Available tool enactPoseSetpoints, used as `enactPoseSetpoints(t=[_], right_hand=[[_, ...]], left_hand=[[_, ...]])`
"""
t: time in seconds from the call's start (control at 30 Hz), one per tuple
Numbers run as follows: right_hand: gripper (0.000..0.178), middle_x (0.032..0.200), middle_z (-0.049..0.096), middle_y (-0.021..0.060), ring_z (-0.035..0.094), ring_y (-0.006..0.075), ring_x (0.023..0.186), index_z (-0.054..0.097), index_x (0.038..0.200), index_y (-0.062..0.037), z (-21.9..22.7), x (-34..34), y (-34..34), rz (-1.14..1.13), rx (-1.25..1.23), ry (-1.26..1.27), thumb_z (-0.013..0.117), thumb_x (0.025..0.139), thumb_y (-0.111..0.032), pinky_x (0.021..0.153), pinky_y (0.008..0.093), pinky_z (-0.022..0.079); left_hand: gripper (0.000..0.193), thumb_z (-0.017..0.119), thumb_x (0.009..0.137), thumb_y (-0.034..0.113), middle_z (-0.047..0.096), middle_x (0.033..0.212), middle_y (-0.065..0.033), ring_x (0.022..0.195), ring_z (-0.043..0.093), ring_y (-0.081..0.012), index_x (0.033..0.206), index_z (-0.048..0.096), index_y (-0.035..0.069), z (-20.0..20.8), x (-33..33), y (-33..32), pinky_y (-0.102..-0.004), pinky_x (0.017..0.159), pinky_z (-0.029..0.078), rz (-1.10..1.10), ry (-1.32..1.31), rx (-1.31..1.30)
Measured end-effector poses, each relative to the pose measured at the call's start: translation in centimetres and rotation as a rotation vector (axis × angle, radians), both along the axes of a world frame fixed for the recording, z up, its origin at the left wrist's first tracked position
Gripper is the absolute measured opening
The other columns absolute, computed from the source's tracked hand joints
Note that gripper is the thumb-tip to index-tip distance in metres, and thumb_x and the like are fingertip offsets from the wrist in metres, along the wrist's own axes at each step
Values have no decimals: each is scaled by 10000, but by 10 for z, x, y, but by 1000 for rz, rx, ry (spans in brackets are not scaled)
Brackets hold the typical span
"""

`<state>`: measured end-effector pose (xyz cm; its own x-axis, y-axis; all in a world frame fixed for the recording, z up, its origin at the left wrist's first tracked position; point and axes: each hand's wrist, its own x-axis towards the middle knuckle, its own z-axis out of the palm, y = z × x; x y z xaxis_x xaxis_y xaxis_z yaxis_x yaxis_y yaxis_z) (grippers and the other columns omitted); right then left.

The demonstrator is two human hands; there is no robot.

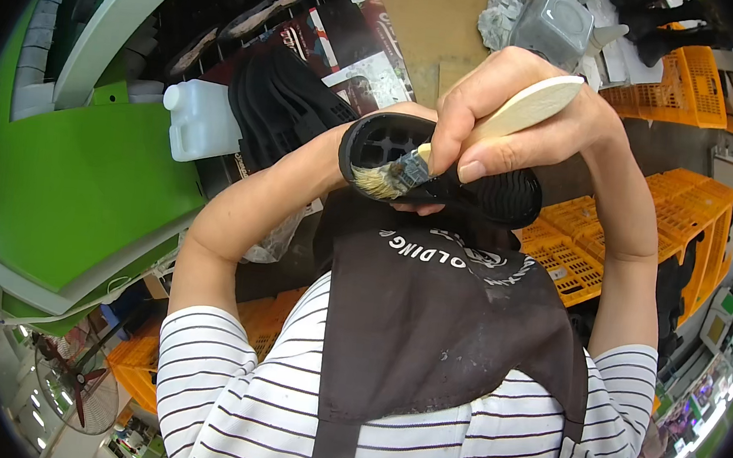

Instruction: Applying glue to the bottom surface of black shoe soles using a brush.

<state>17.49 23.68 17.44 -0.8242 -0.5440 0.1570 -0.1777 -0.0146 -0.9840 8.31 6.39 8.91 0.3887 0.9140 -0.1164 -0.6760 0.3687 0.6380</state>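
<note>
A black shoe sole (510, 200) is held up in front of my chest, its hollow heel end showing a grid of ribs. My left hand (421, 208) grips it from behind and below; most of that hand is hidden by the sole, with only fingertips and a little skin at the edges showing. Closed round a flat paintbrush (532, 106) with a pale wooden handle is my right hand (503, 77). The brush's light bristles press against the inner rim of the sole at its left end.
Several black soles (277, 103) lie stacked beside a white plastic jug (206, 121). A clear square container (554, 26) stands at the far side near crumpled paper. Orange crates (678, 204) are to the right, a green machine panel (82, 187) to the left.
</note>
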Motion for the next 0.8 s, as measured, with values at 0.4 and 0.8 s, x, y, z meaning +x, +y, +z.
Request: enactPoseSetpoints(t=[0.4,0.8], right_hand=[[193,806,695,97,639,131,723,688,917,30,-5,7,27,113,143,-105,683,812,-131,646,255,498],[110,759,646,79,597,158,669,703,892,-9,5,49,73,-84,378,-47,671,796,-53,606,271,466]], left_hand=[[232,469,931,77,580,653,-212,456,579,-246,1074,551,-86,13,-2,2,-275,310,397,13,-82,-241],[664,257,984,477,568,660,-294,453,540,-321,1000,576,-105,-7,-24,-1,-337,360,427,80,-228,-312]])
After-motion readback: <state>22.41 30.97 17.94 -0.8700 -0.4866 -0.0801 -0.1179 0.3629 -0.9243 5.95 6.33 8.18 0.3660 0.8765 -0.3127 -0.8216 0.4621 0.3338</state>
